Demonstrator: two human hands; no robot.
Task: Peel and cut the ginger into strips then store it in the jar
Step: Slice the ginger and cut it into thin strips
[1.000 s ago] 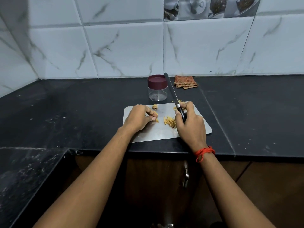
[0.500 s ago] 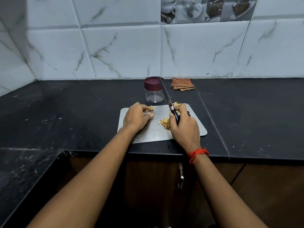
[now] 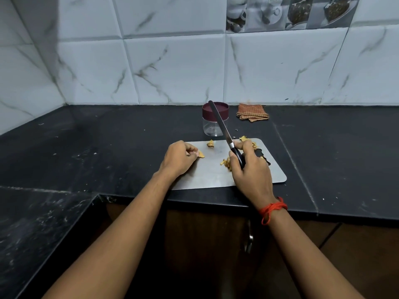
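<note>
On the black worktop (image 3: 108,147) lies a steel cutting board (image 3: 216,175), and the right hand (image 3: 251,169) has its grip closed round the black handle of a knife (image 3: 224,130), the blade tilted up and away so that it crosses in front of the jar (image 3: 213,121). The left hand (image 3: 179,158) pinches a thin ginger piece (image 3: 201,154) at the board's left side, just above or on its surface. A small heap of ginger strips (image 3: 225,163) sits beside the right hand, another ginger scrap (image 3: 210,143) near the far edge, peelings (image 3: 245,139) at the far right corner; the maroon-lidded jar stands shut just behind the board, a folded checked cloth (image 3: 252,113) to its right
</note>
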